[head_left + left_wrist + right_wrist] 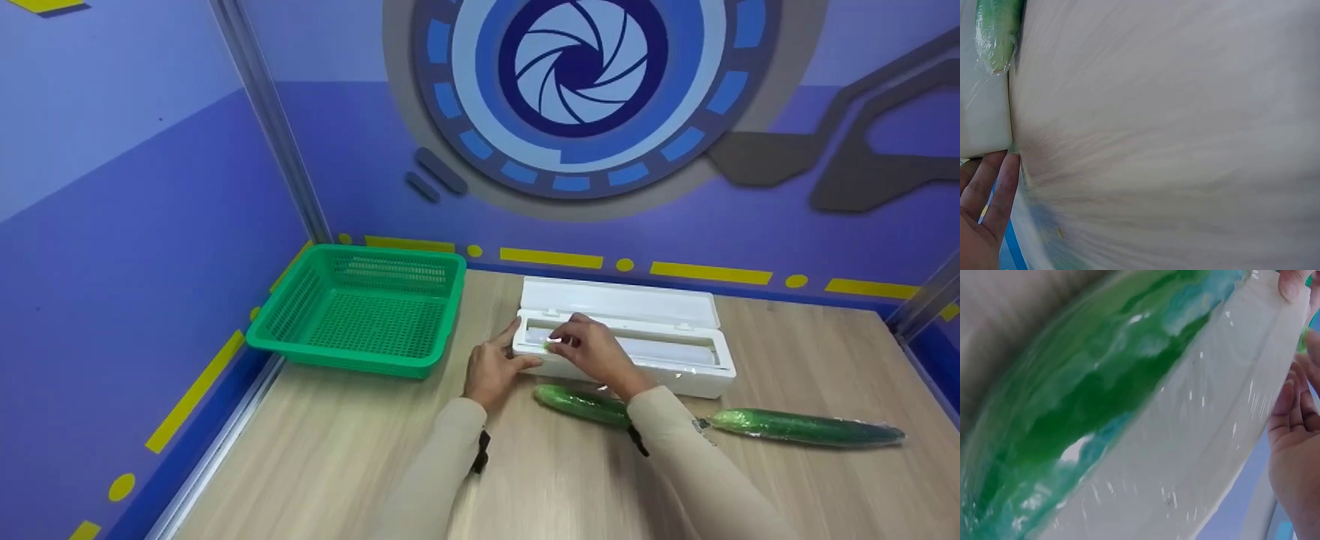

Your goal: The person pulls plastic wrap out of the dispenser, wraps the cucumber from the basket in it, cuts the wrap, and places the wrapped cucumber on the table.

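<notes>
A white cling film box (622, 375) lies on the table with its lid (622, 300) swung back. Inside it shows a roll of clear film (667, 351). My left hand (493, 371) braces the box's left end, its straight fingers against the end wall and its thumb along the front. Over the left part of the opening, my right hand (600, 355) pinches a small light-green piece (1302, 340) between thumb and fingertips; its exact kind is mostly hidden. A film-wrapped cucumber (574, 403) lies in front of the box, partly under my right forearm.
Farther right lies a second film-wrapped cucumber (806, 427). A green plastic basket (352, 361) with nothing in it stands at the back left. Printed walls (480, 225) border the wooden table (360, 435) at the left and back.
</notes>
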`<state>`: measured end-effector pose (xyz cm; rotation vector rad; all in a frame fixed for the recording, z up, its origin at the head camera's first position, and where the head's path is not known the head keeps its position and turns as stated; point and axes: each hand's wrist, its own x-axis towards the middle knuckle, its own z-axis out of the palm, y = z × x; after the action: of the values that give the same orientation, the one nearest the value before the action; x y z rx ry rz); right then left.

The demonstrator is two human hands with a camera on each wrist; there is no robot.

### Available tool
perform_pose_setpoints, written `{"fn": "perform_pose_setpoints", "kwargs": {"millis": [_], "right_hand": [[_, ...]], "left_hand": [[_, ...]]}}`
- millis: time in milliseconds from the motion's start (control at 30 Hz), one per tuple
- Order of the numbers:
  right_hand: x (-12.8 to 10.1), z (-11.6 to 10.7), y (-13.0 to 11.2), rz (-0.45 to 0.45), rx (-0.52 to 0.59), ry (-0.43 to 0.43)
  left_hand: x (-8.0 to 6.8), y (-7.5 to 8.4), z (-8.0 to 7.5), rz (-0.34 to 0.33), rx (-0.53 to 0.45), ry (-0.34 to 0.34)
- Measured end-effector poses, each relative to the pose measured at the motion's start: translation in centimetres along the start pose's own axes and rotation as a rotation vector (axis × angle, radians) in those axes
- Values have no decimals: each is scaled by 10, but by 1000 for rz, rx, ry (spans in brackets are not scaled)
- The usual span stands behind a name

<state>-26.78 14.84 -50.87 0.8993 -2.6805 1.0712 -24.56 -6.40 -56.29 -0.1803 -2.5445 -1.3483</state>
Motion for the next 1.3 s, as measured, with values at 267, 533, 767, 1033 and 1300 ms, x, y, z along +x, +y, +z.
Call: {"fn": "perform_pose_setpoints", "kwargs": {"millis": [267, 533, 767, 1033, 1300], "right_hand": [[-4, 1, 1, -35, -60, 11], [-16, -11, 13, -92, -70, 45], [-33, -29, 24, -46, -64, 37], [-54, -48, 39, -111, -101, 116], [-66, -57, 47, -121, -119, 130]], "left_hand": [[0, -2, -1, -10, -30, -13], [0, -1, 0, -31, -39, -26], [0, 0, -2, -20, -65, -21], [0, -2, -5, -18, -51, -3], [1, -1, -1, -22, -84, -10]]}}
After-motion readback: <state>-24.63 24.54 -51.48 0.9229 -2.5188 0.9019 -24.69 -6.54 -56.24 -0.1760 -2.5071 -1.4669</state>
